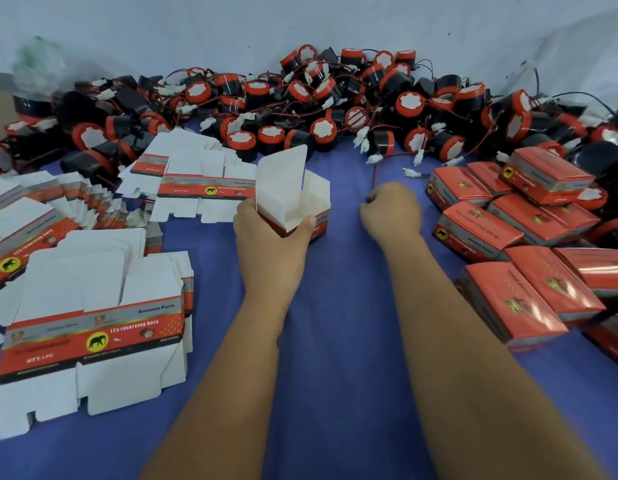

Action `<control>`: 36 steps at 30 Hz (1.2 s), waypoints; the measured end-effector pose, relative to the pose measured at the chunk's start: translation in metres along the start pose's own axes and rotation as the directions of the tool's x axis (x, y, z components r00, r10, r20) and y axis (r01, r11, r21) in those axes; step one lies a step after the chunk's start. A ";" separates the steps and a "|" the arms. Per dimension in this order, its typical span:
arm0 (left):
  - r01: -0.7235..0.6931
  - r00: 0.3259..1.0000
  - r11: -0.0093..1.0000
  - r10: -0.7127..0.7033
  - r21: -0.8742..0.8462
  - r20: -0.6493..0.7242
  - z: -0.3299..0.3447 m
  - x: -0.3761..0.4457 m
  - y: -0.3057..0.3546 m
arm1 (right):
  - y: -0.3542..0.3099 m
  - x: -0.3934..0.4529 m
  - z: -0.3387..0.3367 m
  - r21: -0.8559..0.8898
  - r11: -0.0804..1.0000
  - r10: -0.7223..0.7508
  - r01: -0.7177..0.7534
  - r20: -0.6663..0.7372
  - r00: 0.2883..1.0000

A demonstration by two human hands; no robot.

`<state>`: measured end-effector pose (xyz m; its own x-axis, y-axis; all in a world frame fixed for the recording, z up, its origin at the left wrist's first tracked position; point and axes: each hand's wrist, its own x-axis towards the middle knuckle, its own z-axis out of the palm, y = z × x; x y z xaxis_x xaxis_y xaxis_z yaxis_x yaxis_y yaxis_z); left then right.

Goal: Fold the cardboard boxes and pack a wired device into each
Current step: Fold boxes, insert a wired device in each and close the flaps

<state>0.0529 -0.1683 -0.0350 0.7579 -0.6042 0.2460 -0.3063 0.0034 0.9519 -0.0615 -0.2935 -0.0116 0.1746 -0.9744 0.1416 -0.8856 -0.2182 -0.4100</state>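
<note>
My left hand (266, 230) grips the erected carton (293, 199) near the middle of the blue cloth (335, 323), lid flap up, nothing visible inside. My right hand (392, 211) is curled beside it; whether it pinches the red wire (374, 174) I cannot tell. Tugging that lead could drag tangled horns (321, 129) off the far-edge heap. Closed boxes (480, 233) stack at the right edge, flat blanks (92, 327) at the left.

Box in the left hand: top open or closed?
Open. The box in the left hand has its white lid flap standing up, bare white interior showing.
</note>
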 end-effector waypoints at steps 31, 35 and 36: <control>0.081 0.996 0.980 -0.088 -0.181 -0.034 -0.007 -0.001 0.005 | -0.026 -0.058 -0.022 0.249 0.946 -0.076 0.207 -0.452 0.889; 0.090 0.996 0.988 -0.091 -0.123 -0.008 -0.006 -0.001 0.004 | -0.042 -0.079 -0.031 0.074 0.925 -0.223 0.372 -0.689 0.690; 0.084 0.996 0.990 -0.085 -0.117 -0.004 -0.007 -0.002 0.004 | -0.045 -0.084 -0.030 0.074 0.918 -0.230 0.390 -0.701 0.675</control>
<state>0.0542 -0.1621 -0.0301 0.7833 -0.5995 0.1647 -0.1716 0.0461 0.9841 -0.0493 -0.2005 0.0219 0.0204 -0.5699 0.8214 -0.7131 -0.5842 -0.3876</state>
